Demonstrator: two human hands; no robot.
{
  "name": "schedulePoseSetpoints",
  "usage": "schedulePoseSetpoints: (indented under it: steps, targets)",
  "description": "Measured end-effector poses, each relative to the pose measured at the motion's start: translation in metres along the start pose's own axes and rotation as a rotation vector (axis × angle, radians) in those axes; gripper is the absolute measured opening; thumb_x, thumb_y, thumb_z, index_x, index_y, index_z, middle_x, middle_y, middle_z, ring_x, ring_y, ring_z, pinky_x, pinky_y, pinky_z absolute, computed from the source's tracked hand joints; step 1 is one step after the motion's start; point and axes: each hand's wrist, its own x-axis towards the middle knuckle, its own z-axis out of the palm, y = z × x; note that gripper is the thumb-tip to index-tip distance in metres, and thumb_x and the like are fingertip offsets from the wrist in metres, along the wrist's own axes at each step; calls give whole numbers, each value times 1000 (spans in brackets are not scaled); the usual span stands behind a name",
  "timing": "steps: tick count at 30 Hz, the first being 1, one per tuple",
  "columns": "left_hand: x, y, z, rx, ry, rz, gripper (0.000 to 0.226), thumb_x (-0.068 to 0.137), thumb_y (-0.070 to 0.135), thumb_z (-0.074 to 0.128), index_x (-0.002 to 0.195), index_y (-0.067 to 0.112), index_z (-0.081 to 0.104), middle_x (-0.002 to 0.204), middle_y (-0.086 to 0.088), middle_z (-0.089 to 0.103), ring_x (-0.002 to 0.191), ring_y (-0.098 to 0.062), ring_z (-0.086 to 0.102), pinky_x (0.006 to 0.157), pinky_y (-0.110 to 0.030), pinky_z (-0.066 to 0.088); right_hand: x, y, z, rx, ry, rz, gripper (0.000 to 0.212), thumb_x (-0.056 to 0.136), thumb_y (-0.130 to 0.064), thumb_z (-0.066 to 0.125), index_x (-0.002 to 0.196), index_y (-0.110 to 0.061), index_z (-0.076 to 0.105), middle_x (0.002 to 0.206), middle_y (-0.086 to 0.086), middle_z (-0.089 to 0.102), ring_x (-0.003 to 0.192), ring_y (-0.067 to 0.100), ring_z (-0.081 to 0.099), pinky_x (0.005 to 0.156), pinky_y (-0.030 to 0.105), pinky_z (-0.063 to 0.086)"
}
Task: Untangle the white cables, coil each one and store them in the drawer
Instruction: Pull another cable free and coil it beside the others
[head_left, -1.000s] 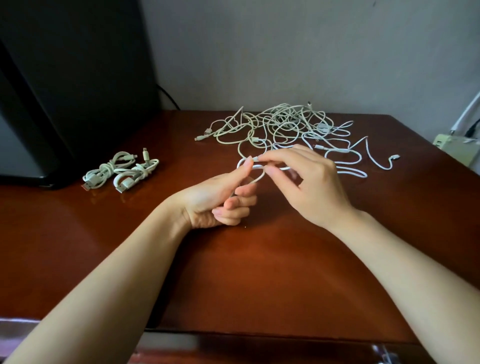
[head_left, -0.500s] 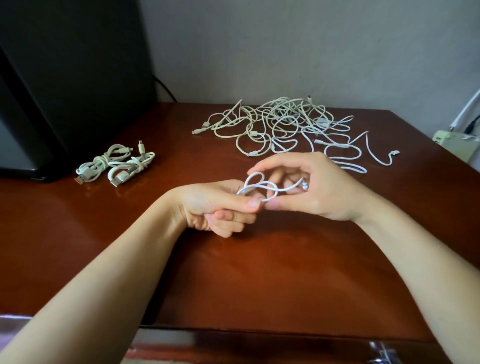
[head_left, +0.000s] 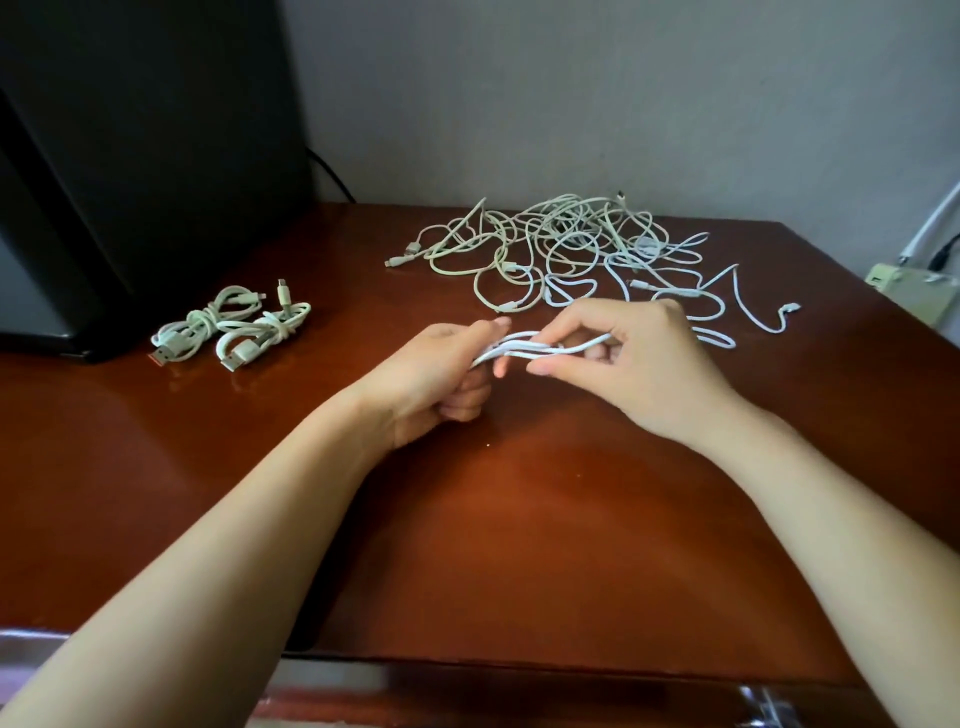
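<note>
While both forearms reach out over the counter (head_left: 519, 545), the left grip (head_left: 436, 374) is curled, thumb and forefinger pinching one end of a folded white cable (head_left: 535, 349). Right grip (head_left: 639, 364), just beside it, has its fingers curled over the same strands. The cable is held above the wood, between the two. Beyond the right grip: loose tangle of white cables (head_left: 561, 249) lying on the counter. Well left of the left grip: two coiled cables (head_left: 234, 332), touching each other, near a black cabinet (head_left: 130, 156).
</note>
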Motion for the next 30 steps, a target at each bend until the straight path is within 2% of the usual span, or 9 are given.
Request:
schedulePoseSetpoints:
  steps: [3, 7, 10, 15, 17, 20, 23, 27, 30]
  targets:
    - [0, -1, 0, 116, 127, 29, 46, 101, 21, 39, 57, 10, 43, 42, 2, 22, 35, -10, 16, 38, -16, 14, -2, 0, 1, -110, 27, -93, 15, 75, -22, 80, 87, -18, 73, 61, 0, 59, 54, 13, 47, 52, 15, 39]
    - [2, -3, -2, 321, 245, 41, 49, 100, 23, 42, 53, 10, 46, 37, 3, 27, 32, -9, 20, 34, -15, 18, 0, 2, -3, -276, 151, -264, 11, 79, -21, 75, 81, -10, 74, 62, -1, 57, 56, -2, 42, 59, 3, 31]
    - [2, -2, -4, 434, 283, 65, 51, 99, 26, 45, 51, 11, 51, 36, 3, 29, 31, -10, 23, 34, -16, 21, 1, 2, -5, -365, 278, -429, 12, 81, -14, 76, 74, -5, 73, 64, 3, 61, 61, 5, 38, 65, 4, 31]
    - [1, -2, -6, 533, 189, 67, 53, 99, 28, 45, 48, 14, 54, 36, 4, 32, 33, -10, 25, 37, -18, 23, 1, -5, -3, -444, 448, -653, 13, 84, -5, 74, 74, 2, 72, 63, 10, 63, 59, 22, 53, 67, 21, 41]
    - [-1, -1, -3, 512, 89, 82, 53, 100, 27, 44, 50, 13, 52, 36, 4, 31, 33, -10, 23, 36, -18, 22, 2, -3, -2, -443, 487, -621, 13, 84, -6, 74, 74, 2, 72, 64, 10, 63, 61, 19, 52, 68, 17, 40]
    - [-5, 1, 4, 362, -38, 139, 54, 102, 28, 38, 52, 11, 49, 38, 1, 26, 36, -11, 19, 37, -18, 18, 4, 5, -2, -413, 529, -441, 14, 84, -11, 73, 74, 0, 72, 65, 9, 62, 63, 5, 39, 68, 4, 31]
    - [-5, 1, 9, 174, -88, 203, 57, 103, 30, 34, 50, 15, 49, 43, 0, 23, 39, -12, 16, 41, -21, 13, 6, 14, 1, -356, 492, -277, 15, 83, -15, 73, 74, -2, 72, 63, 1, 58, 61, 2, 37, 62, 1, 30]
    - [-1, -1, 7, 13, 50, 267, 58, 103, 31, 34, 49, 16, 48, 41, 1, 23, 38, -11, 17, 41, -19, 13, 2, 16, 14, -267, 292, -104, 33, 88, -35, 59, 75, -7, 70, 55, -1, 55, 59, 12, 42, 54, 12, 30]
    - [1, 0, 2, -56, 210, 269, 55, 104, 29, 34, 52, 14, 46, 39, 2, 25, 36, -11, 19, 40, -20, 14, -1, 11, 21, -198, 175, -30, 27, 90, -33, 55, 82, -12, 71, 55, -6, 56, 56, 12, 46, 56, 21, 37]
